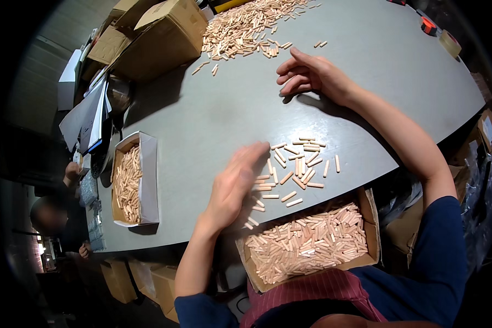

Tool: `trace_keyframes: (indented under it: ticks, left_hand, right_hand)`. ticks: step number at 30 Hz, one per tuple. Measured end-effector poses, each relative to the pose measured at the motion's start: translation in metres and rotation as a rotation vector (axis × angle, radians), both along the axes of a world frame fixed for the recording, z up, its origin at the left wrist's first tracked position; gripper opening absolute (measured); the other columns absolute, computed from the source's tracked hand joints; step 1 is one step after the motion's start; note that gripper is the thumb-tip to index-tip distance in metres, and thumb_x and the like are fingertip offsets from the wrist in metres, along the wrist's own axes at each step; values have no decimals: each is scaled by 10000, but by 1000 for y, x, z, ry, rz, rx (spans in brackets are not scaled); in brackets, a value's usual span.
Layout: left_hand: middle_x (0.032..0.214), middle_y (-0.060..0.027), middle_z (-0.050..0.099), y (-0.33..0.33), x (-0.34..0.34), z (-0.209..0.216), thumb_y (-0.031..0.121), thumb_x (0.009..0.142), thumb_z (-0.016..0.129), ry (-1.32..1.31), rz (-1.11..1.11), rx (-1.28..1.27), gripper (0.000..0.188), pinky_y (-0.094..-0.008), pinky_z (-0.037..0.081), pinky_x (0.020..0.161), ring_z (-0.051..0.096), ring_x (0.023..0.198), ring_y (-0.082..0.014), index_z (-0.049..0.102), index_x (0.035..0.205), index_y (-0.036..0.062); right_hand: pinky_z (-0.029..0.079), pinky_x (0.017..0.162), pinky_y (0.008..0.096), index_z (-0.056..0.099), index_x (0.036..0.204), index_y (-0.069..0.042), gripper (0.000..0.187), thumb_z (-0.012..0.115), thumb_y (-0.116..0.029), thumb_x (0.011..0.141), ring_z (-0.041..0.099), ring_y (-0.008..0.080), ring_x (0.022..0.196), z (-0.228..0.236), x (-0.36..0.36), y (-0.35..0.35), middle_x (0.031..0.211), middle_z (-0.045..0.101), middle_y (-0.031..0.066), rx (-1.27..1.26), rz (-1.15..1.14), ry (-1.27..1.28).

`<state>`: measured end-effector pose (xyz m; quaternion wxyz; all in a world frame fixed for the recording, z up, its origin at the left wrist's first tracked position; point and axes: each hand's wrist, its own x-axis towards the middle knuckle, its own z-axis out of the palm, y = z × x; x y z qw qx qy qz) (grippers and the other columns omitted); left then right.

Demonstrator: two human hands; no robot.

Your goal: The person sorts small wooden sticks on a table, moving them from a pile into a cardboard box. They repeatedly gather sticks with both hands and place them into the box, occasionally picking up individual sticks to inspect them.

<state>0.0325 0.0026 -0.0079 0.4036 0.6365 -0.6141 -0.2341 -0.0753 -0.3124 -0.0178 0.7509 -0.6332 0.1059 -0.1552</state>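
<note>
1. Left hand (232,183): low over the grey table (213,109), at the left side of a scatter of loose dowels (298,167); fingers close together, stretched forward, blurred; cannot tell whether any dowel is under or in it.
2. Right hand (320,75): farther up the table, over bare surface; thumb well apart from loosely curled fingers, grip wide; its shadow falls beside it.
3. Loose dowels: short, pale wood, at mixed angles; they lie near the table's near edge, just beyond an open carton (373,218); that carton sits against the maroon striped apron (311,295), filled with more dowels.
4. Far side: a large dowel heap (235,33) beside a big cardboard box (167,46); a few strays lie between heap and right hand.
5. Left side: a white-walled box (148,186), dowels inside; papers (93,123) farther left; another person's hand (72,172) beyond the table edge.
6. Far right: tape roll (450,44); orange-and-black object (428,26) near it.
</note>
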Motion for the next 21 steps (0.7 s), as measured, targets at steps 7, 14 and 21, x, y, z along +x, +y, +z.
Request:
trace_keyframes:
  ticks: [7, 14, 21]
  left_hand:
    - [1482, -219, 552, 18, -27, 3, 466, 1118, 277, 93, -21, 11, 660, -478, 277, 1222, 472, 1411, -398, 516, 1469, -39]
    - [1487, -237, 546, 51, -55, 12, 558, 1100, 220, 306, -207, 146, 779, -466, 306, 1210, 490, 1407, -377, 509, 1469, -65]
    - [1570, -212, 465, 12, -12, 0, 446, 1109, 339, 334, 71, 47, 629, -447, 226, 1250, 367, 1505, -328, 564, 1423, -50]
  right_hand:
    - [579, 872, 296, 645, 1194, 40, 650, 529, -579, 1035, 757, 185, 905, 2, -1, 3, 1066, 713, 144, -78, 25, 4]
    - [579, 871, 289, 653, 1178, 52, 656, 540, -577, 1033, 754, 172, 896, 3, -4, 4, 1055, 713, 148, -124, 18, 13]
    - [600, 835, 271, 643, 1197, 81, 662, 587, -553, 1019, 766, 199, 866, 2, -3, -1, 1099, 695, 187, -78, 6, 24]
